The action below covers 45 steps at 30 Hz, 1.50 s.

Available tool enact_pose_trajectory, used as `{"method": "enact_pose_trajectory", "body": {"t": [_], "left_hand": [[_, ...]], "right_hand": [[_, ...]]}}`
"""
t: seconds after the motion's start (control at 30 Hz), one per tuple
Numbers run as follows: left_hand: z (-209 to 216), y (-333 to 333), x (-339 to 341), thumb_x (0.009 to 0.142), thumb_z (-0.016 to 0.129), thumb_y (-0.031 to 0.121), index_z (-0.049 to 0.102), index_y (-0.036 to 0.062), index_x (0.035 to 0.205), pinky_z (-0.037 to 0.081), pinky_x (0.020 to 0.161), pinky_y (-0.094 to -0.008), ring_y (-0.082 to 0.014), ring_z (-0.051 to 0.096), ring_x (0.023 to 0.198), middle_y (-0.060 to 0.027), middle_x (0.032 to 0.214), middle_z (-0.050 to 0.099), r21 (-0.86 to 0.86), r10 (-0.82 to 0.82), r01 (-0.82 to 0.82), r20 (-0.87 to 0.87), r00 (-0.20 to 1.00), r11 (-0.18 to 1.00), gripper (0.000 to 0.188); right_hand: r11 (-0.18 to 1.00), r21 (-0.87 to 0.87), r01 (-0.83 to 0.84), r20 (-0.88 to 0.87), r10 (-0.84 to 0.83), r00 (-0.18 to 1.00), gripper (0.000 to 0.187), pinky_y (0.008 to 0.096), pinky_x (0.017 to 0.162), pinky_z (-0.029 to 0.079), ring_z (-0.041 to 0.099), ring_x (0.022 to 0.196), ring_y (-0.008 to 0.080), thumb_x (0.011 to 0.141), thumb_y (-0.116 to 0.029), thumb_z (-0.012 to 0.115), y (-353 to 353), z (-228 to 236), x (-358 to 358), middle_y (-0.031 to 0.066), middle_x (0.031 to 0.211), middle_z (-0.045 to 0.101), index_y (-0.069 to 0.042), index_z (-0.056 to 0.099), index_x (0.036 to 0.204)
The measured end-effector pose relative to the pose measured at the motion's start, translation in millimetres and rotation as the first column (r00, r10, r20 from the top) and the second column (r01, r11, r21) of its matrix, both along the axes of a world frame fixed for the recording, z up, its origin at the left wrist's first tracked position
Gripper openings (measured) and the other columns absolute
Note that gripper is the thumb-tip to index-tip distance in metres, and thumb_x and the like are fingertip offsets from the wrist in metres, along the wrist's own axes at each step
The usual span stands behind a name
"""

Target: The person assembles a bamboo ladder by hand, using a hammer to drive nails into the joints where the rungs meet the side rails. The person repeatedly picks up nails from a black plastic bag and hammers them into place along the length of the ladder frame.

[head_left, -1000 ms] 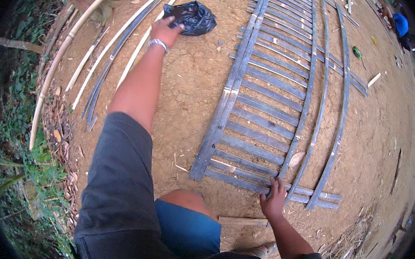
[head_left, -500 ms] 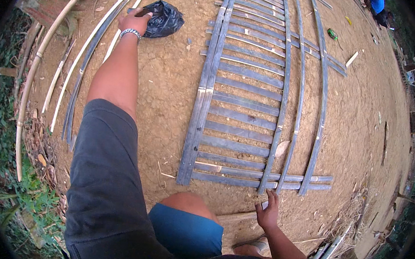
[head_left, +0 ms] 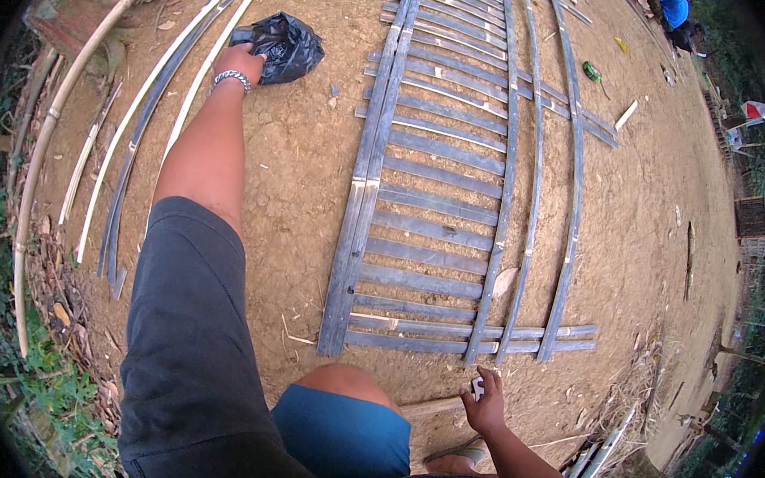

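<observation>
At the upper left my left hand, a chain bracelet on its wrist, is closed on the near edge of a crumpled black plastic bag on the dirt. My right hand hovers low, near the lower end of a slatted bamboo frame. Between its curled fingers sits a small white object with dark marks, partly hidden, its kind unclear. Dark slats cross the frame between a doubled rail on the left and a single rail on the right, with two more long strips lying alongside.
Long bamboo strips and a curved pole lie on the left beside a tree stump. A green object rests beyond the frame. Another person in blue is at the far right. My bent knee is below.
The view has shifted slightly, so the frame sits further left. My left hand has shifted at the bag's edge and still holds it. The white object in my right hand shows more clearly.
</observation>
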<state>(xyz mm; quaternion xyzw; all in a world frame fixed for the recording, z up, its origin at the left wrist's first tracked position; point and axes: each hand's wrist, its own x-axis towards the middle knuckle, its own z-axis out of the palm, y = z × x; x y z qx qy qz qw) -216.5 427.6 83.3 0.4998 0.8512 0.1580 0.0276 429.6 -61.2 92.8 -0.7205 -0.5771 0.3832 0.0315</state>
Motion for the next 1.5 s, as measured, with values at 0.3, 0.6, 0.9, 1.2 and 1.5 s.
{"method": "enact_pose_trajectory", "body": {"t": [0.3, 0.6, 0.9, 1.2, 1.5], "left_hand": [[-8, -74, 18, 0.086, 0.081, 0.024, 0.079, 0.0015, 0.1, 0.052, 0.076, -0.0306, -0.0165, 0.067, 0.08, -0.0093, 0.088, 0.076, 0.704, -0.059, -0.381, 0.514, 0.856, 0.599, 0.026], [29, -173, 94, 0.089, 0.076, 0.023, 0.072, 0.0045, 0.112, 0.053, 0.082, -0.0411, -0.0323, 0.069, 0.092, -0.0153, 0.109, 0.073, 0.758, 0.369, 0.104, -0.427, 0.826, 0.644, 0.029], [-34, -84, 29, 0.089, 0.074, 0.022, 0.072, 0.003, 0.115, 0.053, 0.1, -0.0481, -0.0391, 0.065, 0.117, -0.0218, 0.124, 0.07, -0.36, -0.21, 0.186, -0.027, 0.977, 0.914, 0.033], [-92, -81, 27, 0.09, 0.07, 0.026, 0.078, 0.014, 0.106, 0.056, 0.095, -0.048, -0.0403, 0.07, 0.108, -0.0202, 0.114, 0.073, -0.244, 0.043, -0.075, -0.133, 0.99, 0.967, 0.022], [-108, -83, -19, 0.087, 0.073, 0.025, 0.076, 0.0076, 0.104, 0.057, 0.087, -0.0422, -0.0342, 0.074, 0.097, -0.0165, 0.106, 0.076, -0.013, -0.126, 0.125, -0.184, 0.975, 0.992, 0.024]], "right_hand": [[0.999, -0.031, 0.035, 0.036, -0.034, 0.999, 0.065, 0.0431, 0.09, 0.055, 0.064, 0.107, 0.0327, 0.084, -0.013, 0.078, 10, 6, -3, 0.0198, 0.134, 0.054, -0.006, 0.051, 0.142], [0.999, -0.038, 0.025, 0.013, -0.024, 1.0, 0.063, 0.0393, 0.085, 0.057, 0.067, 0.102, 0.0286, 0.086, -0.014, 0.078, 8, -8, -11, 0.0178, 0.133, 0.055, -0.007, 0.051, 0.143], [0.994, -0.084, 0.074, -0.03, -0.077, 0.997, 0.064, 0.0422, 0.087, 0.058, 0.068, 0.104, 0.0361, 0.086, -0.015, 0.078, 0, -10, -6, 0.0216, 0.132, 0.057, -0.006, 0.051, 0.143], [0.97, -0.217, 0.106, 0.005, -0.107, 0.994, 0.061, 0.0456, 0.095, 0.054, 0.064, 0.113, 0.0403, 0.091, -0.023, 0.074, -19, -14, 11, 0.0258, 0.135, 0.056, -0.007, 0.051, 0.144], [0.958, -0.202, 0.205, 0.004, -0.209, 0.978, 0.057, 0.0433, 0.092, 0.056, 0.07, 0.102, 0.0349, 0.088, -0.021, 0.075, -30, -26, 11, 0.0228, 0.126, 0.065, -0.005, 0.057, 0.14]]}}
